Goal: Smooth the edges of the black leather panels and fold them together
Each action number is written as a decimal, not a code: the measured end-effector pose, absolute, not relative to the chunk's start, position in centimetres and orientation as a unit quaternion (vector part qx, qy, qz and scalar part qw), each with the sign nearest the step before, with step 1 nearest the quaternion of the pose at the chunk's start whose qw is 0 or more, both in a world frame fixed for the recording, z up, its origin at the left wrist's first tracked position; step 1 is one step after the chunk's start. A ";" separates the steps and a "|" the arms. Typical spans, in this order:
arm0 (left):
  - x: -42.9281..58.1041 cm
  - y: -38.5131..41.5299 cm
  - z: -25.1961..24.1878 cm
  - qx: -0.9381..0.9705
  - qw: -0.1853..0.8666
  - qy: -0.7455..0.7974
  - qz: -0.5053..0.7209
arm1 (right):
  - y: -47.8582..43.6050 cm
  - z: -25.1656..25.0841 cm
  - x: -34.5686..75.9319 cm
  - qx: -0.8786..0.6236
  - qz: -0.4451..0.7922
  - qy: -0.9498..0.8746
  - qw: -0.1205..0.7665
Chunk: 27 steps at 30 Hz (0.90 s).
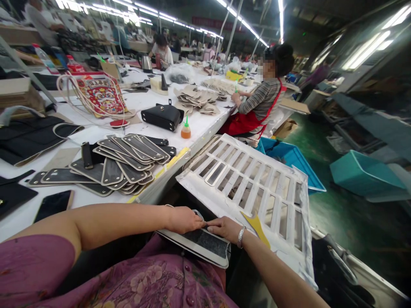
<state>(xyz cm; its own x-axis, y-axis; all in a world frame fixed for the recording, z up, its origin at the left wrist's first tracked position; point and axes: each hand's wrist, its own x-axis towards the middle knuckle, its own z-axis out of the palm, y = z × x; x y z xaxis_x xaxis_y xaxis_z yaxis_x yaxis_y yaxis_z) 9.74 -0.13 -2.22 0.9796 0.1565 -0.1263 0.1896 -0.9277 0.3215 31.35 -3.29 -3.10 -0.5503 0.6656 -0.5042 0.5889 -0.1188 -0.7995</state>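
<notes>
A black leather-like bag piece (210, 244) with a pale edge lies across my lap, tilted toward the lower right. My left hand (184, 219) is closed over its upper edge, with the fingertips pinched near the middle. My right hand (224, 227) meets it there, index finger and thumb pressed on the same spot of the piece. What lies right under the fingertips is too small to make out. Left of my hands, a pile of dark strap-shaped panels (112, 171) with pale borders and metal studs covers the table corner.
A white slatted rack (257, 188) stands at the right, with a yellow tool-like piece (257, 229) on it. On the table (128, 194) are a glue bottle (185, 129), a black bag (163, 116) and a phone (54, 205). A co-worker (261, 102) sits beyond; blue bins (297, 164) stand on the floor.
</notes>
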 end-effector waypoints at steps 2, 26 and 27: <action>9.6 -0.1 -2.3 0.979 0.173 0.101 -0.037 | -3.1 -3.2 30.6 -0.457 0.582 -0.672 0.041; 0.4 3.8 -1.1 0.930 0.321 0.177 -0.023 | 0.3 -3.2 23.3 -0.392 0.552 -0.735 0.024; -0.2 3.8 -1.0 0.933 0.311 0.179 -0.021 | 0.5 -3.3 23.0 -0.388 0.552 -0.737 0.028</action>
